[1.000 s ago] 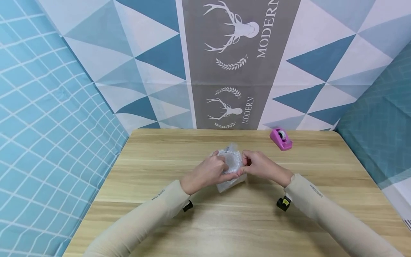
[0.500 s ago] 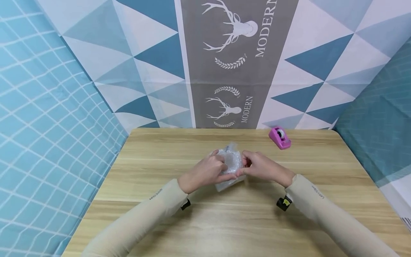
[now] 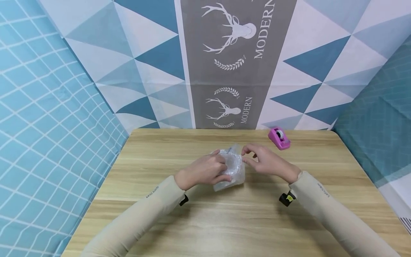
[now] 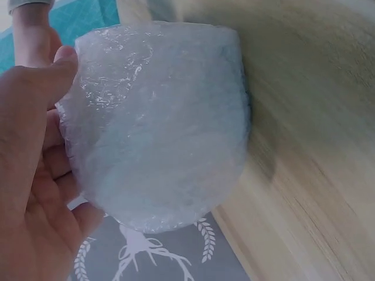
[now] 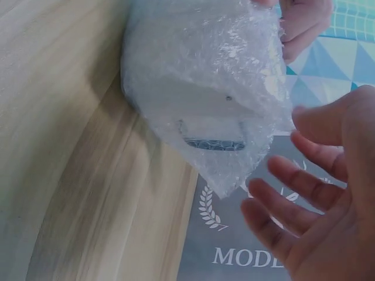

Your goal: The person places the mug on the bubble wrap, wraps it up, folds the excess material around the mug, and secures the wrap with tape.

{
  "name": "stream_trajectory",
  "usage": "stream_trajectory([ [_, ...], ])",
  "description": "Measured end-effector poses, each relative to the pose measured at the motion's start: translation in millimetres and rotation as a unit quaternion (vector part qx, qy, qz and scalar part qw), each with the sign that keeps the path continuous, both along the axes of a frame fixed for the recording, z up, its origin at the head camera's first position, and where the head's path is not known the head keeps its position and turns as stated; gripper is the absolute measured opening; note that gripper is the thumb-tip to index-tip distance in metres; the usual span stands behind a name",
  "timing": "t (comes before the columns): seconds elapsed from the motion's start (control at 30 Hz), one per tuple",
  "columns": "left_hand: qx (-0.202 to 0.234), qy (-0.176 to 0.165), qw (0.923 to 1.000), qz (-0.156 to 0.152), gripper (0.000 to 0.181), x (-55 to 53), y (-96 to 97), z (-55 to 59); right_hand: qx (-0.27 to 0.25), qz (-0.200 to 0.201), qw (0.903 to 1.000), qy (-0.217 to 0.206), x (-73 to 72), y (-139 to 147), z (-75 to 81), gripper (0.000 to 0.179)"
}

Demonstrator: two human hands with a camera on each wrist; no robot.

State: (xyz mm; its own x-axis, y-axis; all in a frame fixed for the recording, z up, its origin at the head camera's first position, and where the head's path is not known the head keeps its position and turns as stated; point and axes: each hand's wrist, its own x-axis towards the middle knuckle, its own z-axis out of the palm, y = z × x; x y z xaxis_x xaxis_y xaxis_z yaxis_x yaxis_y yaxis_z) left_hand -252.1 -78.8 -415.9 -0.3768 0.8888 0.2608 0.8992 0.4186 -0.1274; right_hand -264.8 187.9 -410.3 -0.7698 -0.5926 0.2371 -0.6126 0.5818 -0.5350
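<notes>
A package wrapped in clear bubble wrap is held at the middle of the wooden table. My left hand grips its side, thumb on one face and fingers curled behind, as the left wrist view shows. That view presents a broad rounded face of the bubble wrap. Through the film in the right wrist view, a whitish object with a dark band shows near a pointed corner of wrap. My right hand is at the package's right edge, thumb tip right at the film, its other fingers spread and loosely bent.
A pink tape dispenser with a roll of tape stands at the back right of the wooden table. Patterned cloth hangs behind the table, and blue gridded cloth hangs at the left.
My right hand has moved away from the left thumb, slightly right and up, its fingers loosening from the package's edge. My left hand still holds the package, which has barely moved.
</notes>
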Motion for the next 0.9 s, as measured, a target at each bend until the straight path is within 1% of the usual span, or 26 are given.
stream_trajectory([
  [0.1,-0.001,-0.007,0.9999,-0.016,0.044,-0.1,-2.3,-0.1,0.008,0.013,0.9995,0.026,-1.9,-0.7,-2.4,0.030],
  [0.2,-0.011,-0.028,0.9993,-0.020,0.037,-0.3,-3.0,0.2,0.023,0.038,0.9985,0.033,-3.1,-2.0,-2.8,0.042],
  [0.3,-0.024,-0.074,0.9969,-0.007,0.029,0.3,-1.3,1.5,0.039,0.062,0.9973,0.011,-3.1,-2.9,-2.6,0.044],
  [0.4,-0.027,-0.114,0.9932,0.006,0.034,1.5,2.1,4.4,0.048,0.066,0.9966,-0.010,-2.3,-3.5,-2.3,0.045],
  [0.43,-0.028,-0.121,0.9922,0.010,0.035,2.1,3.2,5.5,0.049,0.065,0.9966,-0.013,-2.2,-3.8,-2.3,0.045],
  [0.53,-0.028,-0.121,0.9918,0.028,0.040,3.9,6.0,7.9,0.053,0.058,0.9969,-0.008,-2.1,-5.6,-2.1,0.044],
  [0.7,-0.007,-0.100,0.9924,0.071,0.056,7.3,12.7,6.2,0.065,0.046,0.9968,0.005,-0.9,-10.4,0.9,0.042],
  [0.8,0.001,-0.102,0.9908,0.089,0.057,9.2,15.8,4.6,0.072,0.039,0.9966,0.003,0.9,-12.0,2.6,0.042],
  [0.9,-0.007,-0.107,0.9890,0.102,0.055,10.4,15.8,4.8,0.076,0.031,0.9966,0.002,3.5,-12.0,2.8,0.039],
])
